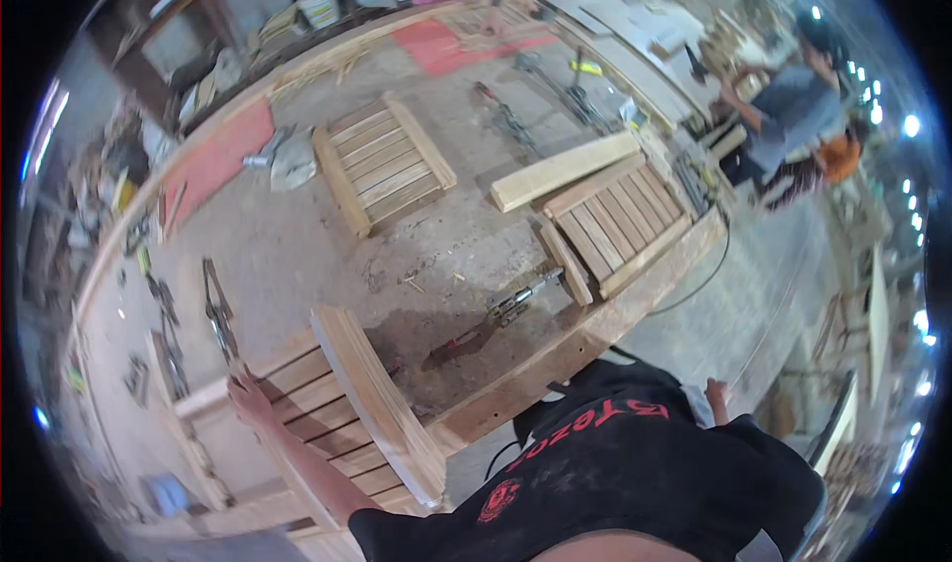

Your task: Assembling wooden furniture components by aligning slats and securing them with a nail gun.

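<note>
At the lower left my left hand [252,399] grips the outer corner of a slatted wooden panel [315,395], its fingers curled at the rail's end. A metal bar clamp [217,309] lies just beyond those fingertips. A thick pale board or stack of boards [382,403] runs along the panel's right side. Off to the right, beside my body, hangs my right hand [716,393], small in view and next to something white; its fingers are too unclear to read. Another clamp [511,306] rests on the table [297,275] in front of me.
Two more slatted panels [382,161] [622,220] lie on the table, the right one beside a loose plank [565,170]. Several clamps [508,116] and red sheets [218,170] are farther back. A co-worker [793,106] stands at the far right; a cable [699,294] hangs from the table edge.
</note>
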Action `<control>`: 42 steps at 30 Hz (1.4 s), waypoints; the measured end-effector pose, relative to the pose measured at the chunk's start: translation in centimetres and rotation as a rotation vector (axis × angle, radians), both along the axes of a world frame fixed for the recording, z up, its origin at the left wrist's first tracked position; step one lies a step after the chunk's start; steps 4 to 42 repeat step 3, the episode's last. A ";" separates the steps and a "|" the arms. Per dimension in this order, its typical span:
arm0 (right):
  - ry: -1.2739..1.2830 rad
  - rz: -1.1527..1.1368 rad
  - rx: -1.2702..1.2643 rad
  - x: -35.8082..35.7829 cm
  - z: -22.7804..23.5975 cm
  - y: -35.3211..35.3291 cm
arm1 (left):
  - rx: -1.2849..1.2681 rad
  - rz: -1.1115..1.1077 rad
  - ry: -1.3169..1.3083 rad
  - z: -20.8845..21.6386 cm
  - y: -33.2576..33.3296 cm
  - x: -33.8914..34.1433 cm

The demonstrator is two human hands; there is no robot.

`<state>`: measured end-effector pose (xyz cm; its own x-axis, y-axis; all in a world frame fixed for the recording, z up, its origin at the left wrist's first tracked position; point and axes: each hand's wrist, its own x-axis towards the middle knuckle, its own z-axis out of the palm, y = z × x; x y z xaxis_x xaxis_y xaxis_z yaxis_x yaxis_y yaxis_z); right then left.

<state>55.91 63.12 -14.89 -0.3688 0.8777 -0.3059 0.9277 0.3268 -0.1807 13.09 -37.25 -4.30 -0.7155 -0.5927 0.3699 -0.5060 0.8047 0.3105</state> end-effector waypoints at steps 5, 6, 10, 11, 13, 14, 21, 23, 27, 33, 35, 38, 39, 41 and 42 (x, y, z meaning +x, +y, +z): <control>-0.350 0.082 0.063 -2.2 -3.2 -1.8 | -0.224 0.173 -0.184 3.2 5.9 -3.7; -0.350 0.082 0.063 -2.2 -3.2 -1.8 | -0.224 0.173 -0.184 3.2 5.9 -3.7; -0.350 0.082 0.063 -2.2 -3.2 -1.8 | -0.224 0.173 -0.184 3.2 5.9 -3.7; -0.350 0.082 0.063 -2.2 -3.2 -1.8 | -0.224 0.173 -0.184 3.2 5.9 -3.7; -0.350 0.082 0.063 -2.2 -3.2 -1.8 | -0.224 0.173 -0.184 3.2 5.9 -3.7; -0.350 0.082 0.063 -2.2 -3.2 -1.8 | -0.224 0.173 -0.184 3.2 5.9 -3.7; -0.350 0.082 0.063 -2.2 -3.2 -1.8 | -0.224 0.173 -0.184 3.2 5.9 -3.7; -0.350 0.082 0.063 -2.2 -3.2 -1.8 | -0.224 0.173 -0.184 3.2 5.9 -3.7; -0.350 0.082 0.063 -2.2 -3.2 -1.8 | -0.224 0.173 -0.184 3.2 5.9 -3.7; -0.350 0.082 0.063 -2.2 -3.2 -1.8 | -0.224 0.173 -0.184 3.2 5.9 -3.7; -0.350 0.082 0.063 -2.2 -3.2 -1.8 | -0.224 0.173 -0.184 3.2 5.9 -3.7; -0.350 0.082 0.063 -2.2 -3.2 -1.8 | -0.224 0.173 -0.184 3.2 5.9 -3.7; -0.350 0.082 0.063 -2.2 -3.2 -1.8 | -0.224 0.173 -0.184 3.2 5.9 -3.7; -0.350 0.082 0.063 -2.2 -3.2 -1.8 | -0.224 0.173 -0.184 3.2 5.9 -3.7; -0.350 0.082 0.063 -2.2 -3.2 -1.8 | -0.224 0.173 -0.184 3.2 5.9 -3.7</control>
